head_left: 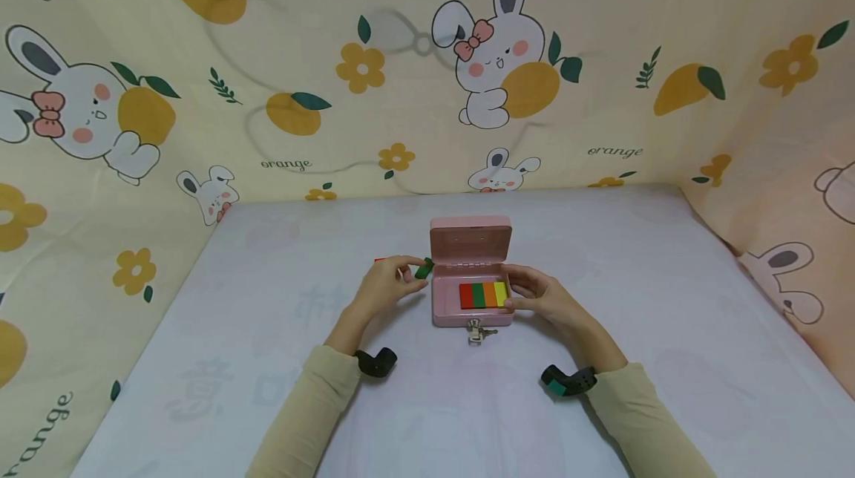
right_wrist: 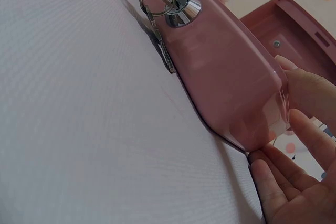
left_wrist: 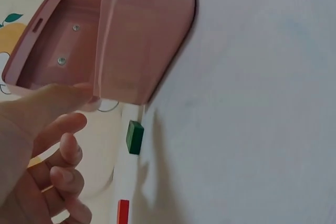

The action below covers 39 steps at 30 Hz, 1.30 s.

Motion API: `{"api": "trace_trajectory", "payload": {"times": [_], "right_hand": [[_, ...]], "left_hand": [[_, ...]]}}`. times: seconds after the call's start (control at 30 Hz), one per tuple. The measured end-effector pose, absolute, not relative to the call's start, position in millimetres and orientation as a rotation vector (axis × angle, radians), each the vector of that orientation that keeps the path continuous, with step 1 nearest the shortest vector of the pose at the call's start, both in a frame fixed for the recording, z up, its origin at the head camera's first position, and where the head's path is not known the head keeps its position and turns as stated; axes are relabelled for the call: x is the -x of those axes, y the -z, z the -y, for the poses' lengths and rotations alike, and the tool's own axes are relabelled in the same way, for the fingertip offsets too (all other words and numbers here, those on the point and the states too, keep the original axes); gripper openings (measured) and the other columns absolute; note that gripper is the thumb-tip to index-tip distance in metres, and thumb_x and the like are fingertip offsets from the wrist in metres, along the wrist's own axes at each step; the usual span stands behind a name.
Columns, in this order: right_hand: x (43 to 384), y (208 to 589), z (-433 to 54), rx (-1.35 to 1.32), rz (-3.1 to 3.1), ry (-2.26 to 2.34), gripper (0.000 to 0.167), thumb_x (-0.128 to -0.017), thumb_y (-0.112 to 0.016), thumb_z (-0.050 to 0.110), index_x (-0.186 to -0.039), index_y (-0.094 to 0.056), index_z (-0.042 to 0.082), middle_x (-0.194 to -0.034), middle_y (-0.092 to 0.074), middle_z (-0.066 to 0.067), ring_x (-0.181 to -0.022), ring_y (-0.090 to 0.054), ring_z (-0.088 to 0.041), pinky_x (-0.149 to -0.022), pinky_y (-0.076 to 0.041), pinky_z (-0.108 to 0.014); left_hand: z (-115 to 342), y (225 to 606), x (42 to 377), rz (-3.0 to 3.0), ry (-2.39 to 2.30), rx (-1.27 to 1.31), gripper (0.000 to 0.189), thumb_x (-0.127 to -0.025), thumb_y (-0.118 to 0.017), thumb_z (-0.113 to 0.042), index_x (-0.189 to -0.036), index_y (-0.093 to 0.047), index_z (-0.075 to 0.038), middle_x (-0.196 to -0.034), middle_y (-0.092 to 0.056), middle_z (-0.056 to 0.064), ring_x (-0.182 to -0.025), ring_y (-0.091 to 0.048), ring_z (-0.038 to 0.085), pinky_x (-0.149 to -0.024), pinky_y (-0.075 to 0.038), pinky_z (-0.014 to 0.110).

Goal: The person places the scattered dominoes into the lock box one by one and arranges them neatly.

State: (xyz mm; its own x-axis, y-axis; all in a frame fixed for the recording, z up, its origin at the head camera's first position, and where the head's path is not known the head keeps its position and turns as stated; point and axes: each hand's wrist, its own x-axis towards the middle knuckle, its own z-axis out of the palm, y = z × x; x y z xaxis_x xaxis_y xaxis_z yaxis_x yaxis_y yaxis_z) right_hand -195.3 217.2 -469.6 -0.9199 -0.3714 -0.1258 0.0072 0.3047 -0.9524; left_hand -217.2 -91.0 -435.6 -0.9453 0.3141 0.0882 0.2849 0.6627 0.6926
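A pink lockable cash box [head_left: 449, 319] stands with its lid [head_left: 470, 242] raised. Inside lies a row of coloured blocks: red [head_left: 465, 297], green [head_left: 477, 296], orange [head_left: 490, 295] and yellow [head_left: 501, 295]. At the box's left rim is my left hand [head_left: 387, 285], thumb near the rim and other fingers loosely bent around nothing. A loose green block [left_wrist: 135, 137] lies on the table behind those fingers, apart from them. My right hand [head_left: 544, 296] grips the box's right side, thumb at the rim [right_wrist: 283, 77] and fingers low on the outer wall.
A red block [left_wrist: 123, 212] lies on the table farther left, mostly hidden by the left hand in the head view. Keys on a ring [right_wrist: 158, 1] hang from the lock [right_wrist: 184, 10] at the box's front. A patterned cloth [head_left: 401, 114] rises behind the white-covered table [head_left: 461, 404].
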Motion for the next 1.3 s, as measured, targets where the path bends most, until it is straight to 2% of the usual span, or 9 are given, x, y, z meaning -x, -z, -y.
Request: {"api": "trace_trajectory", "payload": {"times": [0.17, 0.53, 0.93, 1.07, 1.3], "right_hand": [[196, 470, -219, 0.401, -2.257, 1.657, 0.068, -0.088, -0.069, 0.017, -0.147, -0.036, 0.006, -0.153, -0.035, -0.021, -0.141, -0.035, -0.045, -0.111, -0.034, -0.054], [196, 471, -217, 0.334, -2.232, 1.679, 0.067, -0.087, -0.07, 0.015, -0.146, -0.039, 0.011, -0.154, -0.037, -0.016, -0.142, -0.035, -0.041, -0.112, -0.032, -0.056], [196, 470, -219, 0.388, -2.236, 1.677, 0.066, -0.089, -0.068, 0.014, -0.146, -0.037, 0.005, -0.154, -0.035, -0.02, -0.142, -0.034, -0.044, -0.111, -0.033, -0.053], [196, 471, -218, 0.363, -2.236, 1.68, 0.066, -0.088, -0.069, 0.014, -0.146, -0.038, 0.008, -0.153, -0.036, -0.019, -0.142, -0.035, -0.043, -0.111, -0.033, -0.055], [196, 471, -218, 0.329, -2.25, 1.663, 0.068, -0.087, -0.07, 0.015, -0.147, -0.038, 0.01, -0.154, -0.036, -0.017, -0.142, -0.035, -0.041, -0.112, -0.034, -0.053]], "left_hand": [[93, 438, 223, -2.793, -1.153, -0.533, 0.037, -0.082, -0.076, -0.019, -0.115, -0.068, -0.007, -0.073, -0.056, 0.002, -0.061, -0.042, 0.009, -0.057, -0.032, 0.018], [97, 444, 236, -2.75, -1.008, -0.516, 0.043, -0.084, -0.075, -0.022, -0.124, -0.064, -0.011, -0.075, -0.055, 0.001, -0.068, -0.046, 0.01, -0.064, -0.037, 0.021], [100, 447, 245, -2.704, -0.921, -0.571, 0.048, -0.087, -0.071, -0.022, -0.131, -0.058, -0.008, -0.073, -0.051, 0.0, -0.067, -0.044, 0.008, -0.065, -0.036, 0.021], [100, 447, 249, -2.685, -0.904, -0.569, 0.049, -0.087, -0.07, -0.021, -0.133, -0.056, -0.008, -0.073, -0.051, -0.001, -0.068, -0.044, 0.009, -0.065, -0.035, 0.021], [100, 447, 255, -2.645, -0.855, -0.526, 0.05, -0.09, -0.067, -0.023, -0.137, -0.053, -0.015, -0.075, -0.048, -0.002, -0.071, -0.044, 0.011, -0.071, -0.034, 0.025]]}}
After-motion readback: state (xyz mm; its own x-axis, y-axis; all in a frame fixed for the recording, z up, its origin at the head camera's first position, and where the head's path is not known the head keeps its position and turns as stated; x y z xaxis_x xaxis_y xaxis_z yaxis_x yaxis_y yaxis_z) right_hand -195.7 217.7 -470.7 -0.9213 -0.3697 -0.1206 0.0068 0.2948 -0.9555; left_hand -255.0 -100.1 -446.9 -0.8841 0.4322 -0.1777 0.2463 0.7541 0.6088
